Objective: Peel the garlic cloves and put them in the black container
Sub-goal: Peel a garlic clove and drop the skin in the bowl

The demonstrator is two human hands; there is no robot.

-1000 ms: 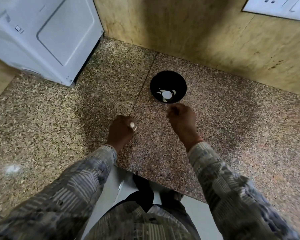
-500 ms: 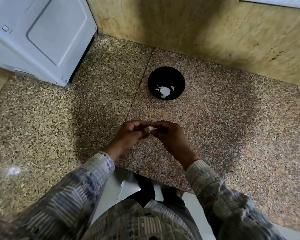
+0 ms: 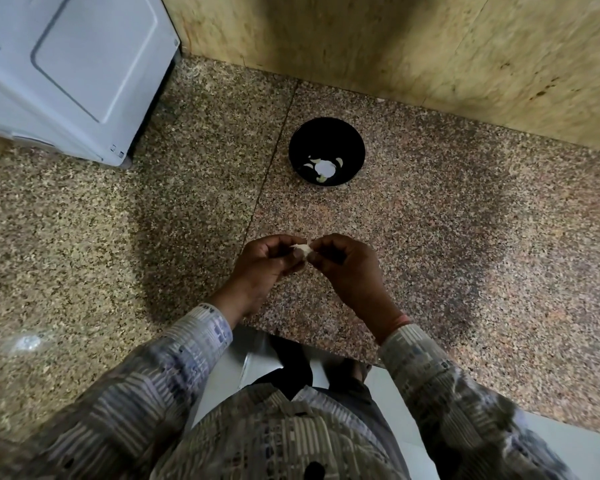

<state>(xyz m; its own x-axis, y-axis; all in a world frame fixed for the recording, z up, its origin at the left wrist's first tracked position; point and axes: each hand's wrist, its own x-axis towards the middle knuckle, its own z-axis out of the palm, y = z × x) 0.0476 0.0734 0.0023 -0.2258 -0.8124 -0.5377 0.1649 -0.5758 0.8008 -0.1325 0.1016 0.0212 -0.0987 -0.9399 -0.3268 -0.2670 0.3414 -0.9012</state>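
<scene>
Now | black container [image 3: 326, 136] holds pale cloves [image 3: 308, 165] | left grip [image 3: 264, 265], right grip [image 3: 347, 268] both pinching one garlic clove [image 3: 301, 250]

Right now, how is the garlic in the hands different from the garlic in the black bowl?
The held garlic is one piece, pinched between the left hand and right hand; the loose garlic is several pieces lying in the bowl. The held garlic is near the person; the loose garlic lies farther back, toward the wall. Both look pale.
</scene>
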